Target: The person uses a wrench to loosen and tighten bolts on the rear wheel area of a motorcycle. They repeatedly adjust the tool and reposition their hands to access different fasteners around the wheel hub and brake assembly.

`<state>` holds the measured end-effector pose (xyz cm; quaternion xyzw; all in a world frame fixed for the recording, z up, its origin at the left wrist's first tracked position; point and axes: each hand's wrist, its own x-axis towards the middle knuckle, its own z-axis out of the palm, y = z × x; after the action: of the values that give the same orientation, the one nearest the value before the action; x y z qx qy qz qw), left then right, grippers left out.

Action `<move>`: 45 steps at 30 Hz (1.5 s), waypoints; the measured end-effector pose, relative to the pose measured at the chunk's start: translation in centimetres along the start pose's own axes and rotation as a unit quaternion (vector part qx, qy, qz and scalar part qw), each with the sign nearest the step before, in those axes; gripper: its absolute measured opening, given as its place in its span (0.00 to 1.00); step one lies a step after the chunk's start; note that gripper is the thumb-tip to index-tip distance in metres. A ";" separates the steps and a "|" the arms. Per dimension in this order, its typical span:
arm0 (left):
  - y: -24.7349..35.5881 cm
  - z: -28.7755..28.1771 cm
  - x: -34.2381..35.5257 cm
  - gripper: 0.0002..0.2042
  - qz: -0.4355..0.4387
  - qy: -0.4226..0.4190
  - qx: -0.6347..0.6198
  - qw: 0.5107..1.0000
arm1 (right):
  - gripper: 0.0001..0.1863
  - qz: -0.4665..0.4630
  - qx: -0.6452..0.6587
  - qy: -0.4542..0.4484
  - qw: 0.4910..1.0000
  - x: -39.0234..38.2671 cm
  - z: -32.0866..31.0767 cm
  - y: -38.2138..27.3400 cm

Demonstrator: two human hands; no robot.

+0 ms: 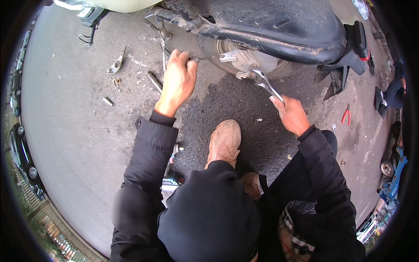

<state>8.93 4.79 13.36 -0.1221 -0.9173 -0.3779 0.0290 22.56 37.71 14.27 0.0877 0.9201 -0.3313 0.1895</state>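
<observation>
My left hand (178,81) is closed at the left of the scooter's rear wheel. Its fingers pinch a thin metal rod (207,57) that runs right toward the silver hub cover (255,60); the gripped part is hidden by the fingers. My right hand (291,114) is wrapped round the handle end of chrome pliers (267,83). Their jaws meet the small lever at the lower edge of the hub. The dark scooter body (270,28) hangs over the wheel. A metal tube (154,81) lies on the asphalt beside my left wrist.
A metal lever part (117,64), small fittings (116,84) and a short socket (108,101) lie to the left. Red-handled pliers (346,116) are at the right. My shoe (224,142) stands between my arms. A person (395,91) is at the far right, and a parked car (22,157) at the left.
</observation>
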 end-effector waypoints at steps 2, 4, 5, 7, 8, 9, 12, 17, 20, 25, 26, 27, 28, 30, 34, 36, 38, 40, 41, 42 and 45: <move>0.4 0.1 1.4 0.09 0.036 0.009 0.045 0.998 | 0.31 0.001 0.004 -0.002 1.000 0.1 0.0 0.2; 0.5 -0.1 2.3 0.09 0.051 -0.008 0.071 0.996 | 0.32 -0.010 -0.003 0.000 1.000 0.1 0.1 0.3; 0.5 -0.2 2.9 0.09 0.079 -0.010 0.078 0.994 | 0.32 -0.015 -0.007 0.001 1.000 0.2 0.1 0.4; 0.5 -0.5 3.9 0.09 0.122 -0.020 0.089 0.988 | 0.32 -0.026 -0.003 0.009 1.000 0.2 0.1 0.5; 0.4 -0.7 4.3 0.09 0.164 -0.013 0.091 0.982 | 0.33 -0.030 -0.006 0.012 0.999 0.2 0.1 0.5; 0.4 -0.8 4.7 0.09 0.164 -0.031 0.100 0.981 | 0.32 -0.027 -0.004 0.008 1.000 0.2 0.1 0.5; 0.5 -1.1 5.2 0.09 0.191 -0.057 0.115 0.973 | 0.32 -0.016 -0.010 0.000 1.000 0.2 0.1 0.6; 0.5 -1.3 5.3 0.08 0.233 -0.040 0.110 0.966 | 0.31 -0.017 -0.015 0.003 1.000 0.3 0.2 0.7; 0.4 -1.4 5.7 0.09 0.187 -0.089 0.109 0.972 | 0.31 -0.019 -0.015 0.002 1.000 0.3 0.1 0.7; 0.6 -1.3 5.7 0.08 0.222 -0.074 0.143 0.962 | 0.31 -0.021 -0.020 0.000 1.000 0.3 0.1 0.6; 0.6 -1.2 5.6 0.09 0.233 -0.069 0.153 0.958 | 0.31 -0.019 -0.022 0.000 1.000 0.3 0.1 0.6; 0.8 -1.0 5.5 0.09 0.224 -0.083 0.140 0.961 | 0.31 -0.019 -0.020 0.003 1.000 0.2 0.0 0.6; 1.0 -0.7 5.3 0.10 0.215 -0.097 0.127 0.963 | 0.31 -0.019 -0.017 0.005 1.000 0.2 0.1 0.7; 1.3 -0.6 5.3 0.12 0.231 -0.138 0.164 0.949 | 0.32 -0.019 -0.014 0.005 1.000 0.3 0.2 0.8; 2.2 -0.3 5.8 0.16 0.240 -0.185 0.297 0.905 | 0.32 0.006 -0.010 -0.012 1.000 0.3 0.1 0.8; 2.8 0.1 6.0 0.16 0.221 -0.217 0.330 0.892 | 0.32 0.011 -0.011 -0.019 1.000 0.4 -0.2 0.8; 3.1 0.2 6.6 0.17 0.226 -0.283 0.356 0.862 | 0.33 -0.001 -0.013 -0.018 1.000 0.4 -0.4 0.8; 2.9 0.5 6.9 0.17 0.218 -0.321 0.369 0.845 | 0.33 0.005 -0.020 -0.021 1.000 0.5 -0.6 0.8; 2.7 0.7 7.1 0.17 0.218 -0.333 0.374 0.838 | 0.33 0.010 -0.020 -0.024 0.999 0.5 -0.7 0.8; 2.3 0.8 7.2 0.18 0.217 -0.352 0.365 0.834 | 0.33 0.012 -0.022 -0.025 0.999 0.5 -0.8 0.6; 0.9 1.8 6.5 0.19 0.206 -0.371 0.328 0.844 | 0.33 0.018 -0.021 -0.033 0.999 0.5 -1.2 0.3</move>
<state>2.94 7.94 13.66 -0.4228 -0.8838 0.0333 -0.1977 21.84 38.75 14.76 0.0893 0.9185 -0.3108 0.2273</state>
